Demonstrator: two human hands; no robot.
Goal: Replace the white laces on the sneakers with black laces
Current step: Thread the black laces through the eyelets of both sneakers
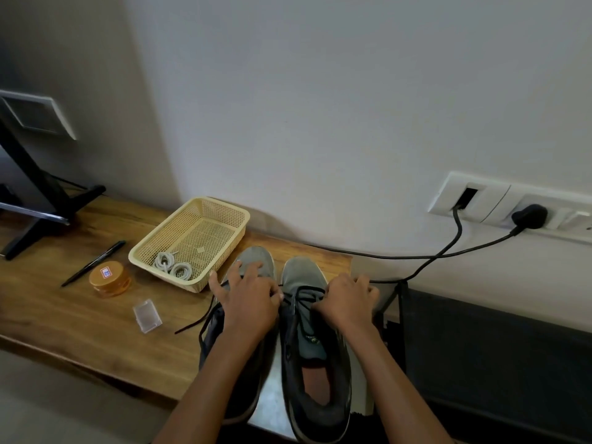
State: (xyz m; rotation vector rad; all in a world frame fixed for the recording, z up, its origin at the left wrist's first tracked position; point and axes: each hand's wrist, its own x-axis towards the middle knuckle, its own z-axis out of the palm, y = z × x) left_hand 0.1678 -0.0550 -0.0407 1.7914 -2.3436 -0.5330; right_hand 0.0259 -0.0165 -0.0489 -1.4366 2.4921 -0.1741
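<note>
Both hands' fingers (275, 291) pinch the black lace (301, 296) over the right sneaker (307, 318).

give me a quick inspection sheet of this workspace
surface: wooden table, shoes at its right end
job's things: two grey sneakers side by side, black laces partly threaded; white laces coiled in the basket
clutter: pen, orange jar, small clear box
grips: left hand on the left sneaker, right hand closed on a black lace
cables: black cords from the wall sockets
surroundings: plain wall, black stand at left
</note>
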